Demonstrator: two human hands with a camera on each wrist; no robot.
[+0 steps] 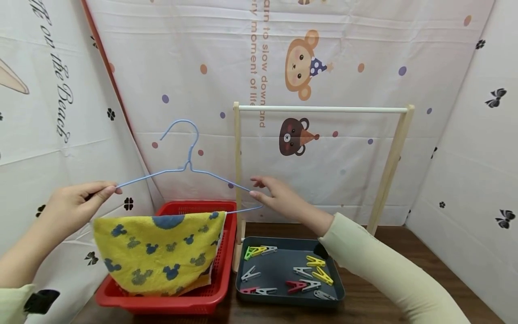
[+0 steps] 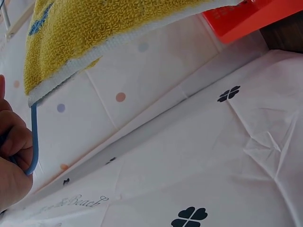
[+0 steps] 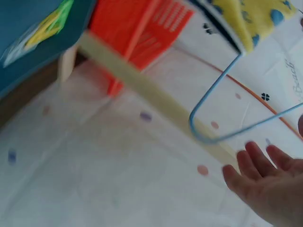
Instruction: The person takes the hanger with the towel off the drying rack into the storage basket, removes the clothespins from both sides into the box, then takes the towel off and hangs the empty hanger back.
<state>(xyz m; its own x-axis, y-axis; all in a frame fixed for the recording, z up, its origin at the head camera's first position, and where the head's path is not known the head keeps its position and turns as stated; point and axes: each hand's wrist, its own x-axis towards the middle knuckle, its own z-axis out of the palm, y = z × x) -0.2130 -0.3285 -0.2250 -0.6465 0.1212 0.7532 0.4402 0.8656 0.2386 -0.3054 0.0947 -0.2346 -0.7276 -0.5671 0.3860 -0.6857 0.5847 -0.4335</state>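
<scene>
A blue wire hanger (image 1: 189,164) is held up with its hook at the top, and a yellow towel (image 1: 162,256) with blue mouse-head prints hangs folded over its lower bar. My left hand (image 1: 81,202) pinches the hanger's left end between thumb and fingers; in the left wrist view the bent blue wire runs beside the curled fingers (image 2: 19,137). At the hanger's right end is my right hand (image 1: 279,198), thumb close to the wire. The right wrist view shows its fingers (image 3: 255,161) extended and spread just beside the wire, not curled round it.
Under the towel stands a red plastic basket (image 1: 174,308). To its right, a dark tray (image 1: 279,261) holds several clothespins in yellow, green, grey and red. Behind the tray rises a wooden rack with a white top bar (image 1: 323,109). Printed cloths hang at the back and sides.
</scene>
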